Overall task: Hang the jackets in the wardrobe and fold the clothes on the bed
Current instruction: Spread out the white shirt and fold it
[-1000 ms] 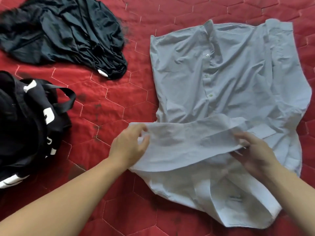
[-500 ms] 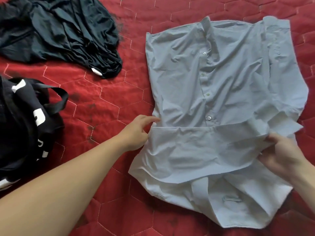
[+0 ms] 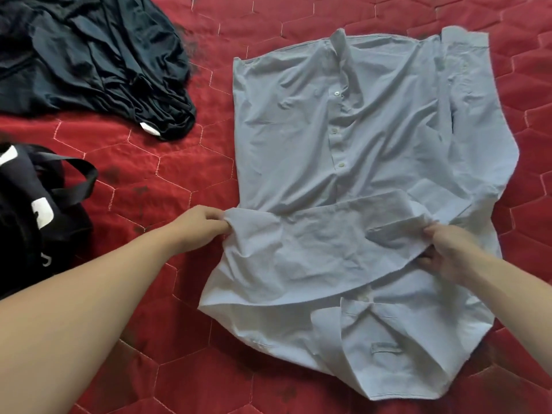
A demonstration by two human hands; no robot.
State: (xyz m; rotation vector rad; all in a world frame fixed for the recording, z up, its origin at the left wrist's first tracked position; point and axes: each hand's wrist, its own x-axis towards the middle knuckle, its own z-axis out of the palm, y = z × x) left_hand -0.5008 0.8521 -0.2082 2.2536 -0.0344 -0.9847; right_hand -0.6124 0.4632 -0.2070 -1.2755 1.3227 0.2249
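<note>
A pale blue button-up shirt (image 3: pixel 343 130) lies front up on the red quilted bed (image 3: pixel 167 180), collar at the far end. One sleeve is folded across its lower half as a wide band. My left hand (image 3: pixel 200 227) pinches the left end of that band at the shirt's left edge. My right hand (image 3: pixel 445 249) grips the band's right end, thumb on top and fingers beneath the cloth. The shirt's crumpled hem, with a cuff showing, lies nearest me.
A crumpled dark garment (image 3: pixel 95 64) lies at the far left of the bed. A black bag with white markings and a strap loop (image 3: pixel 35 204) sits at the left edge. Bare red quilt separates these from the shirt.
The sleeve band was pulled out flat across the shirt. My right hand slid right to the band's end, then drew back in a little. My left hand's fingers closed on the left end.
</note>
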